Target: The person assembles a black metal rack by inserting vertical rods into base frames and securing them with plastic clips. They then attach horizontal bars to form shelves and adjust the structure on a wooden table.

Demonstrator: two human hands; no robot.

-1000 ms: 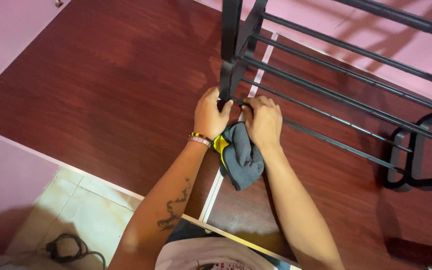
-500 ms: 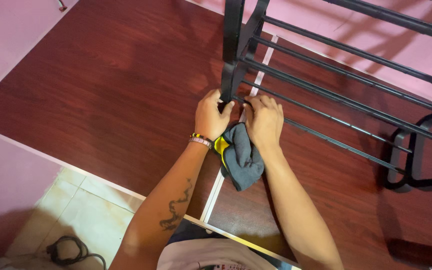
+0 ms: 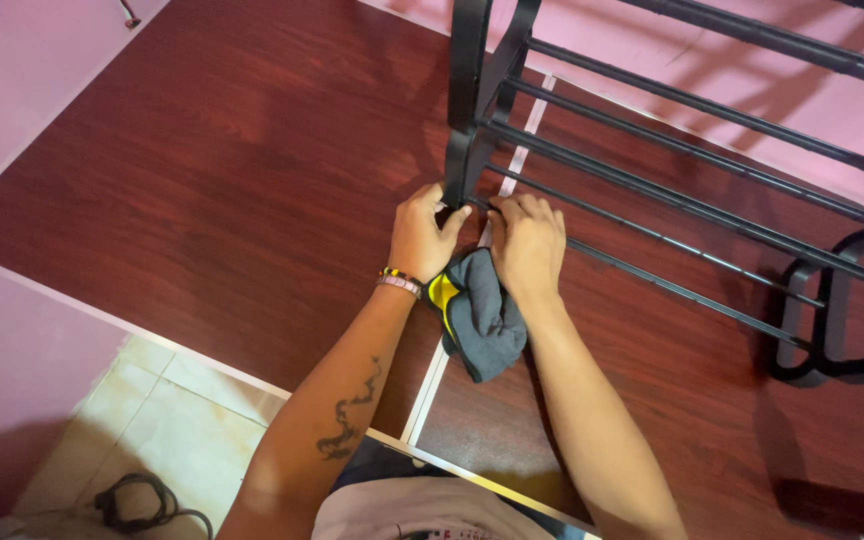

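A black metal rack (image 3: pixel 652 190) with several thin bars stands on a dark red wooden table (image 3: pixel 202 180). My left hand (image 3: pixel 422 232) grips the foot of the rack's near upright post (image 3: pixel 467 110). My right hand (image 3: pixel 527 245) rests beside it with its fingers on the lowest bar, pressing a grey and yellow cloth (image 3: pixel 477 312) that hangs down from under the palm onto the table. A beaded band circles my left wrist.
A pale seam strip (image 3: pixel 432 385) splits the table surface in two. The rack's far leg (image 3: pixel 832 330) curves down at the right. Pink wall lies left and behind. A black cable (image 3: pixel 137 500) is coiled on the tiled floor below the table edge.
Both hands and the cloth stay in the same place at the rack's foot; only the view shifts very slightly.
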